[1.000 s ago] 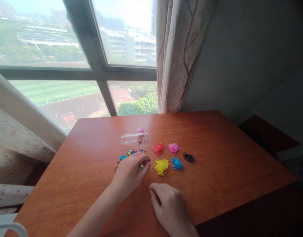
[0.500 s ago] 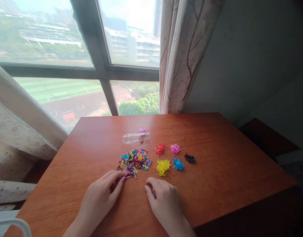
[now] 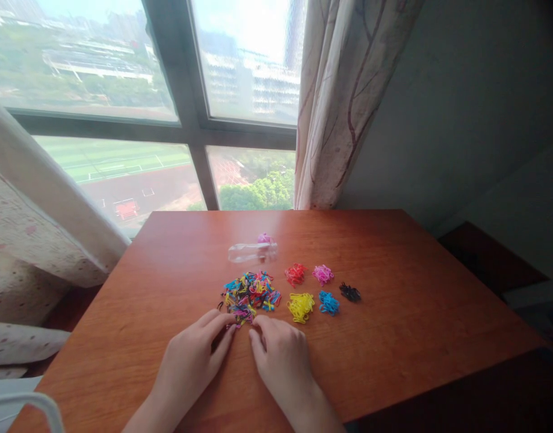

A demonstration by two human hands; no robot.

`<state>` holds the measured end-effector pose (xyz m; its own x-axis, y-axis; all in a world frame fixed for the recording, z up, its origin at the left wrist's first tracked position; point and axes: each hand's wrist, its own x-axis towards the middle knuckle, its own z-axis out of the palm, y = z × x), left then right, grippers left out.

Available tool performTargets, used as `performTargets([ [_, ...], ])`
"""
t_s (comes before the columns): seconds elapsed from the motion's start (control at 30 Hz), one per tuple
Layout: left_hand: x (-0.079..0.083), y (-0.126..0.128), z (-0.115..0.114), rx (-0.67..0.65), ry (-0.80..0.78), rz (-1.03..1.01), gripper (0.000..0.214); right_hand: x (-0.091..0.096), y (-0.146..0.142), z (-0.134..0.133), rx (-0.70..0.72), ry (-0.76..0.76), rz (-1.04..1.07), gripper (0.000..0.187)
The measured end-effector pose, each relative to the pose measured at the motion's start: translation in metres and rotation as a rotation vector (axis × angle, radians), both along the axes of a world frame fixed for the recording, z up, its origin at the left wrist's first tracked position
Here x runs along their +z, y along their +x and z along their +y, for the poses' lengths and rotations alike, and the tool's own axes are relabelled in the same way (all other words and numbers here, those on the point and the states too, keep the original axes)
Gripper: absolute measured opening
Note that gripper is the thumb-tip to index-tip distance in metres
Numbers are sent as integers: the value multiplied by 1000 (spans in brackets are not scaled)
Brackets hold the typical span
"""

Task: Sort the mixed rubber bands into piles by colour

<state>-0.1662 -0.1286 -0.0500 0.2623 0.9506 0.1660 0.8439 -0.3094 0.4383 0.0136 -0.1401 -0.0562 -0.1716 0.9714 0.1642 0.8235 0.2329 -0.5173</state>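
A mixed heap of small coloured rubber bands (image 3: 251,291) lies in front of my hands. My left hand (image 3: 192,355) is at its near left edge, thumb and forefinger pinched on rubber bands there. Close beside it, my right hand (image 3: 283,352) has its thumb and forefinger drawn together at the heap's near right edge; whatever is between these tips is too small to make out. Single-colour piles lie to the right: red bands (image 3: 295,274), pink bands (image 3: 322,275), yellow bands (image 3: 300,307), blue bands (image 3: 329,303) and black bands (image 3: 350,292).
Behind the heap a clear plastic container (image 3: 244,252) lies on its side, with a pink object (image 3: 264,238) by it. The brown wooden table (image 3: 407,313) reaches to a window with curtains (image 3: 334,108). A white curved bar (image 3: 37,402) shows at lower left.
My right hand has moved left to the heap's near edge, close to my left hand. The left hand stays at the heap. The whole view has shifted slightly.
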Motion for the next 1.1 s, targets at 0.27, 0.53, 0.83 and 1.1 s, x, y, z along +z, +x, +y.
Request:
performTargets([
  [0.27, 4, 8, -2, -43, -14, -46, 16, -1, -3, 2, -71, 42, -17, 8],
  [0.53, 7, 10, -2, -99, -32, -157, 18, -4, 2, 4, -93, 51, -22, 15],
  [0.83, 1, 0, 0, 19, -18, -131, 18, -1, -2, 7, 10, 40, 8, 14],
  [1.1, -2, 1, 0, 11, -41, -47, 20, -5, 2, 7, 100, 54, 42, 25],
])
